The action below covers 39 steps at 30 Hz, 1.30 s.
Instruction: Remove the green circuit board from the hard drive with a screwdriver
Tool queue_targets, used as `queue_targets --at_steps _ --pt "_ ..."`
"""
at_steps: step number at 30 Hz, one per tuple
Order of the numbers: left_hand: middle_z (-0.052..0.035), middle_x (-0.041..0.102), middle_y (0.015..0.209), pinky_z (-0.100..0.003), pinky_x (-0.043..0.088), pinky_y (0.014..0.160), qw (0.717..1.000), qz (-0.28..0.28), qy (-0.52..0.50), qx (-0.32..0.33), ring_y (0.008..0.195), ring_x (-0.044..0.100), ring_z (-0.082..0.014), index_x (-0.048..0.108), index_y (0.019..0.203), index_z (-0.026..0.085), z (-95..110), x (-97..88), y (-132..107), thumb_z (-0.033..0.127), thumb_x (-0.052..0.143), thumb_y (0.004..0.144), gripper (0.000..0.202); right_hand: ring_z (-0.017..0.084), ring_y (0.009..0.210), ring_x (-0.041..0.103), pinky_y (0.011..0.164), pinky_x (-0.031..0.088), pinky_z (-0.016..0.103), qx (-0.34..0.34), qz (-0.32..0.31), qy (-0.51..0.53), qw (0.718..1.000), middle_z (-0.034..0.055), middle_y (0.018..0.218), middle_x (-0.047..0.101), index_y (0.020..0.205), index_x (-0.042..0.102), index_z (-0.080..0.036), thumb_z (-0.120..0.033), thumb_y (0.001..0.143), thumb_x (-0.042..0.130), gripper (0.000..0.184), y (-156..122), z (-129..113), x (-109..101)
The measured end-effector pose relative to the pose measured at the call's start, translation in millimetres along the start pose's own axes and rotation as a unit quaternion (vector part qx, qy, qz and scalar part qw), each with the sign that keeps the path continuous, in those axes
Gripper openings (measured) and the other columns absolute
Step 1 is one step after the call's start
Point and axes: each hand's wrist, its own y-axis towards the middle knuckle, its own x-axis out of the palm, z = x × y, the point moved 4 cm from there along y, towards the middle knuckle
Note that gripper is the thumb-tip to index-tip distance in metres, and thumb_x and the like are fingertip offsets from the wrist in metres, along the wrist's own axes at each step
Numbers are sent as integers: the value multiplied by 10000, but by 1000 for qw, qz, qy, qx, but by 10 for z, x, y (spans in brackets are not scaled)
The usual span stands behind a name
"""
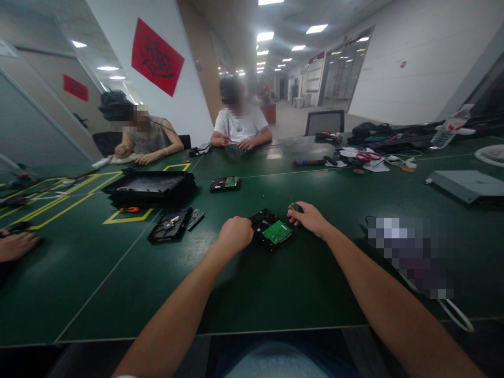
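Observation:
A black hard drive (271, 229) with a green circuit board on its upper face lies on the table in front of me. My left hand (237, 234) is closed on the drive's left edge. Just off its right corner, my right hand (309, 216) grips what looks like a screwdriver (297, 208) with a black-and-yellow handle; its tip cannot be made out. To the left are an opened hard drive (169, 226) and a loose circuit board (196, 219). Another hard drive (224, 184) with a green board rests farther back.
Black trays (153, 184) are stacked at the left, with an orange-handled tool (129, 209) before them. A grey box (466, 185) and a pixelated object (409, 257) lie at the right. Red scissors (369, 156) lie farther back. Two people sit opposite; another person's hand (18, 244) shows at far left.

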Motion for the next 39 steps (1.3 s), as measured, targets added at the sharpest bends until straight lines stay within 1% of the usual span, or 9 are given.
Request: queue_targets --at_steps 4,8,11,16,19,22,28,33,39 --pt "-233 797 966 -455 600 826 998 -23 53 -39 944 780 -387 825 929 129 15 -60 -20 234 517 926 326 149 750 736 632 596 230 3 0 -5 1000 60 923 780 1169 671 -157 -218 966 698 214 9 11 5" --pt "-260 783 1005 -498 598 807 996 -20 21 -83 939 766 -414 831 948 126 -40 -95 109 249 581 881 287 149 774 737 634 595 227 5 0 -6 1000 70 964 783 1164 678 -158 -222 970 692 205 9 4 8" --pt "-253 774 1071 -502 585 879 997 -1 1 -83 1016 754 -398 821 1047 136 -80 -105 433 248 542 936 321 149 764 733 625 594 231 0 1 -3 1000 76 977 782 1164 676 -155 -221 969 685 206 14 -1 6" --pt "-164 712 1320 -396 530 1058 997 34 -46 -48 1221 687 -299 735 1317 205 -116 -15 1117 244 558 997 368 147 736 725 608 591 232 -9 -1 1 1000 80 964 779 1161 669 -152 -202 966 679 201 38 17 13" --pt "-159 703 1358 -366 513 1085 995 45 -73 -44 1226 684 -283 716 1374 193 -144 92 1411 215 566 1000 404 146 713 718 584 582 228 -11 1 4 1000 82 939 778 1141 673 -153 -185 957 688 188 54 41 19" --pt "-128 744 1319 -339 493 1111 994 48 -94 -35 1211 691 -264 737 1363 193 -173 187 1598 198 589 988 403 153 716 725 581 589 231 -12 2 8 1000 81 939 783 1125 680 -167 -184 947 700 180 58 51 17" --pt "-92 807 1173 -321 512 1066 992 46 -117 -1 1132 718 -255 843 1140 209 -239 268 1778 187 675 937 264 150 703 720 572 589 230 -2 -1 8 1000 78 921 782 1118 682 -171 -178 949 698 170 31 -2 12" --pt "-94 817 1085 -319 533 1009 992 47 -121 4 1067 733 -249 851 1032 201 -263 292 1810 189 702 911 193 140 680 708 569 583 223 -1 -1 11 1000 73 901 777 1121 683 -168 -182 950 707 173 32 -12 19" --pt "-98 813 969 -301 545 930 992 18 -125 19 1004 740 -257 834 897 190 -221 281 1805 199 738 869 100 143 703 714 579 584 230 -6 0 0 1000 70 916 771 1132 681 -168 -199 947 708 190 70 38 19"
